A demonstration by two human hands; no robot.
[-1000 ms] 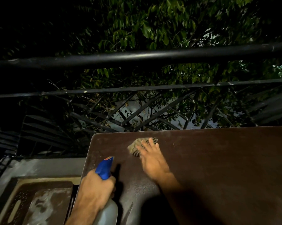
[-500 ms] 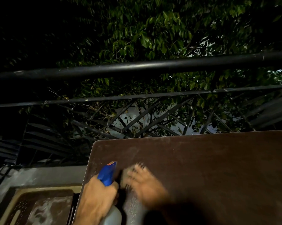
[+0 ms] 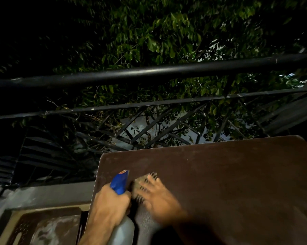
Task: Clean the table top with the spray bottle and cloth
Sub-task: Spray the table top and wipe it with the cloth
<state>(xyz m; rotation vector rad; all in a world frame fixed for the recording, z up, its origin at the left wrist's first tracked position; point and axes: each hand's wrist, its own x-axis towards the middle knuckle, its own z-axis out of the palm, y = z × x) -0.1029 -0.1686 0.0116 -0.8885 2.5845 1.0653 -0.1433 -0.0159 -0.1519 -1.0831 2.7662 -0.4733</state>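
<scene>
Head view: the dark brown rectangular table top (image 3: 228, 174) carries the flat right hand (image 3: 158, 195), pressing the small grey-brown cloth (image 3: 140, 184), now dragged back from mid-table to the left edge. The left hand (image 3: 110, 202) grips the blue-headed translucent spray bottle (image 3: 120, 183) beside it, so 1 strip looks wiped.

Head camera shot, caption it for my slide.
Right hand wipes brown table top with cloth; left hand grips spray bottle.
</scene>
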